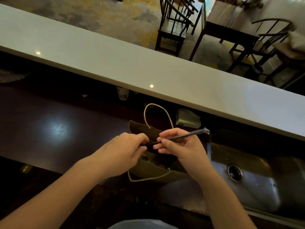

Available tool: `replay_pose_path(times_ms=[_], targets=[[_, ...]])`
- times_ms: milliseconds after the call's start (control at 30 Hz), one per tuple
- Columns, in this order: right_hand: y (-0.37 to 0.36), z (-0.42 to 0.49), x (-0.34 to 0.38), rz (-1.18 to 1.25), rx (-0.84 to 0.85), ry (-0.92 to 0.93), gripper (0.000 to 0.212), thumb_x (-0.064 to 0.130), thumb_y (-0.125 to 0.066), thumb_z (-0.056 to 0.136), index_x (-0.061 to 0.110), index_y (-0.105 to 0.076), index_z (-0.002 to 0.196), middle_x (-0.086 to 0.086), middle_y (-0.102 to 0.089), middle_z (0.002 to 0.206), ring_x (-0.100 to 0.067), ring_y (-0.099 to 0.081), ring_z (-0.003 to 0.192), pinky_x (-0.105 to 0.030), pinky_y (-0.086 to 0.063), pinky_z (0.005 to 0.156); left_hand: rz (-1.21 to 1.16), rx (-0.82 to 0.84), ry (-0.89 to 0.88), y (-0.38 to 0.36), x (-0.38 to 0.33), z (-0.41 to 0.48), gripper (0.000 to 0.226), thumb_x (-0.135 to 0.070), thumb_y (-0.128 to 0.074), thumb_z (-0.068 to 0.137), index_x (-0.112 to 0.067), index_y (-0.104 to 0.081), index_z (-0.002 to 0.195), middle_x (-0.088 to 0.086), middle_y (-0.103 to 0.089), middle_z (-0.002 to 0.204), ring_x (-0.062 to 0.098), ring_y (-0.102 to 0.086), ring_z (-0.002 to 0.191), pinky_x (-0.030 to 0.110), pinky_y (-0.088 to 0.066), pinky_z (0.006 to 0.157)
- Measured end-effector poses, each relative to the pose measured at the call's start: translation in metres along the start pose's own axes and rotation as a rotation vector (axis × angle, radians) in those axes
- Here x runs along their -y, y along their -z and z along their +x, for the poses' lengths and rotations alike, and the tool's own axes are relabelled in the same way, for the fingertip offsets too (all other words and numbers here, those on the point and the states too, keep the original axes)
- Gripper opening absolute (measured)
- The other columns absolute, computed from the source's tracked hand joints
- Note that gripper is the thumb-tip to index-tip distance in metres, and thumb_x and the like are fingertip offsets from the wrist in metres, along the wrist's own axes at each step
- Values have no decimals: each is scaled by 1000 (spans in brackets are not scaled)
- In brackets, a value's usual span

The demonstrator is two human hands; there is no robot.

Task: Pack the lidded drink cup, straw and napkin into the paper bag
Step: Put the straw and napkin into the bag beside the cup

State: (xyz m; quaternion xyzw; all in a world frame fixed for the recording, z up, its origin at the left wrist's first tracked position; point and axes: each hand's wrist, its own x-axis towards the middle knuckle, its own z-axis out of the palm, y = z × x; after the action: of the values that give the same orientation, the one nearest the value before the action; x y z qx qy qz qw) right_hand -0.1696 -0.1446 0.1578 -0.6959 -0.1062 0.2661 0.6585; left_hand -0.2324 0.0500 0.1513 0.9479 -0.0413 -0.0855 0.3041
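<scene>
A brown paper bag (148, 171) with cord handles stands open on the dark counter below my hands. Inside its mouth I see the dark lid of the drink cup (156, 160), partly hidden. My right hand (179, 146) pinches a dark, plastic-wrapped straw (186, 136) that lies nearly level over the bag, its sealed end pointing right. My left hand (125, 147) meets the straw's left end with closed fingertips just above the bag's opening. What may be a napkin pack (188, 119) lies behind the bag under the ledge.
A raised white bar ledge (115, 63) runs diagonally behind the bag. A steel sink (247, 179) with a drain lies right of it. A white cup (122, 94) stands under the ledge. Chairs and a table stand on the floor beyond.
</scene>
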Motion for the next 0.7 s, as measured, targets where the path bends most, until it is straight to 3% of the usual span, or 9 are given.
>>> replay_pose_path(times_ms=[100,167,233,300,400,533,700], targets=[[2,0,4,-343,1,10,13,-3,-57,93,4,-65,100,-11,-73,96,-18,-75,86,-29,-62,76,101,55,-58,5,2,-12,47,-57,-42,93,-33,-53,132,-15,-64,116,1,-58,103,27,-52,90],[1,4,4,-684,87,-4,13,2,-54,95,11,-62,99,-4,-71,95,-14,-72,84,-28,-61,75,286,196,-115,7,2,-17,62,-70,-35,86,-34,-52,134,-17,-61,124,3,-52,117,28,-41,106],[-2,12,3,-1084,239,-29,11,5,-53,95,15,-56,101,0,-63,92,-15,-65,80,-28,-57,69,452,300,-154,3,4,-16,60,-66,-40,89,-33,-46,139,-15,-57,136,7,-44,132,32,-20,119],[-9,24,1,-1373,338,-67,14,5,-54,93,16,-52,102,0,-52,89,-18,-59,77,-31,-53,65,535,288,-184,-4,6,-15,44,-48,-49,95,-33,-47,136,-12,-59,135,10,-44,135,35,-12,120],[-24,49,-14,-1580,460,-152,26,4,-58,91,12,-58,116,-11,-58,106,-29,-63,92,-42,-57,81,586,228,-197,-14,5,-17,31,-26,-54,94,-34,-56,124,-10,-67,124,13,-51,128,40,-14,120],[-39,80,-57,-1762,536,-319,35,5,-60,91,9,-57,126,-16,-59,122,-35,-59,111,-47,-51,95,621,226,-107,-20,0,-22,28,-22,-51,96,-35,-58,119,-8,-68,119,19,-51,127,48,-5,119],[-44,94,-103,-1989,489,-250,39,12,-61,90,15,-55,128,-15,-55,130,-36,-52,122,-51,-42,104,617,214,-68,-21,2,-27,28,-21,-46,98,-36,-57,119,-6,-68,118,22,-52,125,51,1,120]])
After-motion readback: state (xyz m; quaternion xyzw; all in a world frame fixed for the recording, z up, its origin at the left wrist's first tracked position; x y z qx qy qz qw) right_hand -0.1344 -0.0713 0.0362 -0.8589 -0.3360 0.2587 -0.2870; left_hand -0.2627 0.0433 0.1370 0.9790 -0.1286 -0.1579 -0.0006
